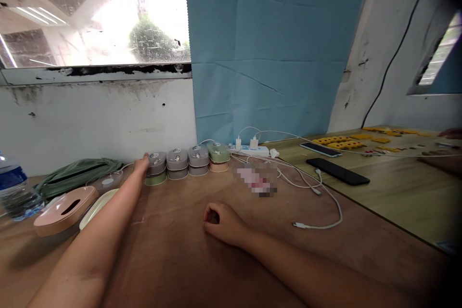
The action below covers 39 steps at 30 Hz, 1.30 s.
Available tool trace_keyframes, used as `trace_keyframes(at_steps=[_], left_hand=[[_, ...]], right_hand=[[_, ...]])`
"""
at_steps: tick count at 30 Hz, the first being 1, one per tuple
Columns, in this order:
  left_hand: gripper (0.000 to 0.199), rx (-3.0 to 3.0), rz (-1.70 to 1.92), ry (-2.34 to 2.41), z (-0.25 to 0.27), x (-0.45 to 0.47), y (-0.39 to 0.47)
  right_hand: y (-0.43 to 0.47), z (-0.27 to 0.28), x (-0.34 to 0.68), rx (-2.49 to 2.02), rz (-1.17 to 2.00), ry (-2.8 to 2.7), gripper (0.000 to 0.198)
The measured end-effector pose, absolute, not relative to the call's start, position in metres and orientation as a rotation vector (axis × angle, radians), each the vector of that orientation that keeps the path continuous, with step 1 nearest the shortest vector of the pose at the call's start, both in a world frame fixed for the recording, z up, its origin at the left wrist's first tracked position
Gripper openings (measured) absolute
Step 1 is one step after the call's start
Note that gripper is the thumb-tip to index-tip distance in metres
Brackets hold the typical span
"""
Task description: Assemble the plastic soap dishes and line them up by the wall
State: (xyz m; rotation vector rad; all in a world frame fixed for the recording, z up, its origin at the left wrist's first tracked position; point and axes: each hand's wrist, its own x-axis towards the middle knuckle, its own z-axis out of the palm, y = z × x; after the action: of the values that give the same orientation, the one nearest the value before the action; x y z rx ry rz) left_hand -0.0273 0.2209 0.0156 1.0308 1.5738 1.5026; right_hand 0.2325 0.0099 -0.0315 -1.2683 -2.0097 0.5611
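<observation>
My left hand (142, 164) reaches far forward and touches the left side of a small grey lidded container (157, 163) with a green base. Its visible fingers look stretched along that side; the rest are hidden. To the right, in the same row, stand grey two-tier containers (177, 160) (198, 156) and a container with a green top and a pinkish base (218, 154). Each lid carries a round label and a small metallic-looking piece. Nearer to me, my right hand (225, 224) rests on the brown table (173, 245), fingers curled into a loop with nothing visible inside.
At left are a water bottle (16, 187), a green cloth bag (81, 173), a pink lid (67, 209) and a cream tray (96, 207). A power strip (258, 151), white cables (321, 226), phones (337, 171) and yellow parts (335, 142) lie right. Another person's hand (445, 161) shows far right.
</observation>
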Motion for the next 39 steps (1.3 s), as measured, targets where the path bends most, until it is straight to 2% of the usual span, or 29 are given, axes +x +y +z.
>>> trace_keyframes(at_steps=[6,12,14,17,21,26,33,37,39], left_hand=[[0.022,1.128,1.617,1.789,0.034,-0.040,0.198],[0.016,1.528,1.637,1.771,0.043,-0.076,0.121],[0.015,1.862,1.468,1.879,0.030,-0.085,0.088],[0.029,2.305,1.065,2.134,0.003,-0.090,0.049],[0.036,2.466,0.860,2.161,-0.019,-0.089,0.031],[0.034,2.407,0.915,2.102,-0.025,-0.100,0.042],[0.015,2.111,1.230,1.803,-0.025,-0.110,0.043],[0.018,2.243,1.361,1.676,-0.018,-0.093,0.031],[0.018,2.358,1.296,1.515,-0.015,-0.078,0.020]], right_hand=[[0.005,-0.028,0.233,-1.221,0.356,-2.159,0.011],[0.001,-0.023,0.235,-1.177,0.219,-2.274,0.010],[0.003,-0.023,0.235,-1.174,0.205,-2.287,0.010],[0.007,-0.025,0.236,-1.160,0.205,-2.289,0.010],[0.009,-0.026,0.236,-1.160,0.237,-2.273,0.009],[0.008,-0.023,0.237,-1.142,0.263,-2.282,0.009],[0.010,-0.021,0.240,-1.109,0.245,-2.332,0.009],[0.010,-0.022,0.242,-1.094,0.240,-2.333,0.009],[0.009,-0.020,0.242,-1.048,0.211,-2.334,0.011]])
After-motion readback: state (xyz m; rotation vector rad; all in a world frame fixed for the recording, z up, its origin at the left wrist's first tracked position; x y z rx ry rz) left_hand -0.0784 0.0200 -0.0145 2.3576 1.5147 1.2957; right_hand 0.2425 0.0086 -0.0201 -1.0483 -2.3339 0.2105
